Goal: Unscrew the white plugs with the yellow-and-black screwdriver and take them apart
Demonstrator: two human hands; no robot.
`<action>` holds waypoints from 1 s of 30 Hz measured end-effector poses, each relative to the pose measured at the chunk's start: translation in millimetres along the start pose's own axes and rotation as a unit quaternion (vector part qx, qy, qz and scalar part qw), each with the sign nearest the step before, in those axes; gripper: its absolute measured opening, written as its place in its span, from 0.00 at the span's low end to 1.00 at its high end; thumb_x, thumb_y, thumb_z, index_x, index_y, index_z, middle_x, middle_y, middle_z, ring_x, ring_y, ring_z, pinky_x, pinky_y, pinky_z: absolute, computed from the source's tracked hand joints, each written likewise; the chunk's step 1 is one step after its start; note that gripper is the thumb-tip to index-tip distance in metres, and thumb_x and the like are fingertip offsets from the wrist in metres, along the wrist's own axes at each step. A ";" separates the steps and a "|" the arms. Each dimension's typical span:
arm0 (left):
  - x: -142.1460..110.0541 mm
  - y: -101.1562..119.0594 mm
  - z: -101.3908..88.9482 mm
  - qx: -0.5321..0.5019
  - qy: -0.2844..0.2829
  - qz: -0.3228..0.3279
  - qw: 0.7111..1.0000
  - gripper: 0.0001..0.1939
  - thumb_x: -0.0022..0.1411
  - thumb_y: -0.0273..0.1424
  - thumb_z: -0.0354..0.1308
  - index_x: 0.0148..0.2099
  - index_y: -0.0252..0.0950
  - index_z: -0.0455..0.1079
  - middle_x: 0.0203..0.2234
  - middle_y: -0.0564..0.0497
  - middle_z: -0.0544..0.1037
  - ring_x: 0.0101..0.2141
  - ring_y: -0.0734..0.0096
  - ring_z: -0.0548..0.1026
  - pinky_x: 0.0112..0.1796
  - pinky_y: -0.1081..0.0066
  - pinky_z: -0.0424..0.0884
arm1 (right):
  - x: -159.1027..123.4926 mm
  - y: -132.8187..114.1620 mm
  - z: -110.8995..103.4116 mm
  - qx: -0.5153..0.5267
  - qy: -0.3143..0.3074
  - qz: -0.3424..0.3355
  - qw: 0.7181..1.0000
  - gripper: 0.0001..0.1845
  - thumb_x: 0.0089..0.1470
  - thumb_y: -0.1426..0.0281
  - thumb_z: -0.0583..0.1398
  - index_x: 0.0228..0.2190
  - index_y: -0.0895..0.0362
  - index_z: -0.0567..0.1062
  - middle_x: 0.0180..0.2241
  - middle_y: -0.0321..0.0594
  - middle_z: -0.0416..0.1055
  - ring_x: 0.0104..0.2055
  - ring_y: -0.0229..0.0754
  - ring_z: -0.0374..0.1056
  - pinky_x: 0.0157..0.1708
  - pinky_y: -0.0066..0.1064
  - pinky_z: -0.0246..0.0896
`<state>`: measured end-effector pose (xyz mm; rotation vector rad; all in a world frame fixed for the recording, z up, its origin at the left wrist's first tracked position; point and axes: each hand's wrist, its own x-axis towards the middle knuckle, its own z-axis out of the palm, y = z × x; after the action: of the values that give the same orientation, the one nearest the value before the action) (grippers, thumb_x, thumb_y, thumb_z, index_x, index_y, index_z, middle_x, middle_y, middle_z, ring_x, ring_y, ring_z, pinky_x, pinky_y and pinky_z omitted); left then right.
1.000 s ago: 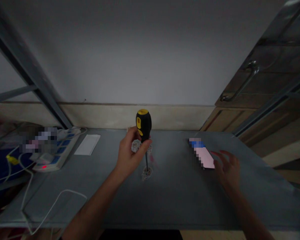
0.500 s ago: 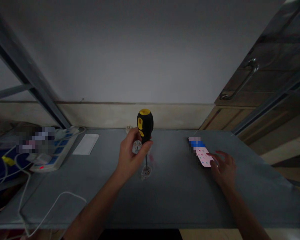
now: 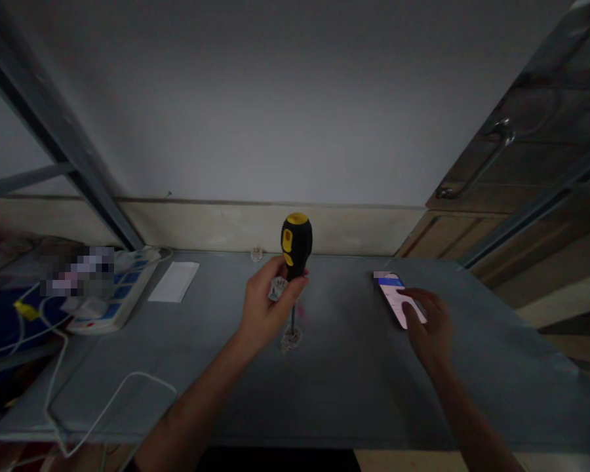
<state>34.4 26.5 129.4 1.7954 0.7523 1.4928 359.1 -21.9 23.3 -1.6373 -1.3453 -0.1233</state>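
My left hand (image 3: pixel 270 301) grips a screwdriver (image 3: pixel 296 244) with a black and yellow handle, held upright. Its thin shaft points down to a small round white part (image 3: pixel 291 337) on the grey table (image 3: pixel 334 400), and the tip appears to touch it. A similar part (image 3: pixel 278 288) shows between my left fingers and the handle, partly hidden. Another (image 3: pixel 256 254) lies near the wall. My right hand (image 3: pixel 427 331) rests its fingers on a smartphone (image 3: pixel 396 295) lying on the table, its lit screen partly covered and blurred out.
A white power strip (image 3: pixel 118 301) with blue switches and a red light stands at the table's left, beside a white sheet of paper (image 3: pixel 174 282). A thin white cable (image 3: pixel 108 406) lies along the front left. A metal frame post (image 3: pixel 54 131) rises at the left.
My left hand and the screwdriver have shifted slightly right in view. My right hand has moved left, further over the smartphone, covering more of its screen.
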 end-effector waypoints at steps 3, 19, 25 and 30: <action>2.3 2.9 1.9 0.019 -0.027 0.000 0.999 0.09 0.65 0.32 0.57 0.46 0.35 0.73 0.35 0.47 0.81 0.35 0.65 0.77 0.38 0.67 0.70 | 16.9 -71.4 6.5 0.122 -0.095 -0.029 0.987 0.19 0.60 0.59 0.55 0.49 0.53 0.72 0.46 0.47 0.73 0.48 0.47 0.71 0.49 0.44 0.69; -2.9 -10.2 -11.7 -0.007 -0.165 -0.020 0.986 0.10 0.68 0.35 0.56 0.49 0.36 0.71 0.40 0.45 0.80 0.41 0.61 0.78 0.45 0.62 0.72 | 87.5 -253.5 25.6 0.576 -0.403 -0.136 0.699 0.15 0.64 0.59 0.56 0.45 0.56 0.75 0.34 0.39 0.67 0.35 0.36 0.67 0.29 0.26 0.64; -37.5 -67.5 -21.0 0.122 -0.438 -0.039 0.890 0.40 0.48 0.21 0.69 0.63 0.34 0.62 0.57 0.38 0.72 0.58 0.49 0.69 0.60 0.52 0.60 | 86.4 -240.0 15.1 0.601 -0.326 -0.087 0.725 0.13 0.57 0.60 0.59 0.38 0.55 0.75 0.31 0.39 0.68 0.33 0.40 0.67 0.33 0.32 0.66; -54.2 -96.9 -22.4 0.133 -0.447 -0.064 0.883 0.35 0.50 0.16 0.63 0.60 0.40 0.65 0.57 0.44 0.74 0.57 0.56 0.71 0.58 0.56 0.63 | 89.1 -228.9 9.1 0.586 -0.319 -0.101 0.739 0.15 0.55 0.62 0.60 0.42 0.55 0.76 0.33 0.40 0.69 0.36 0.42 0.68 0.37 0.37 0.70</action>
<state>1.6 45.7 22.6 2.2822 0.5746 0.3538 207.0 26.5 210.2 -0.4031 -1.5515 1.0588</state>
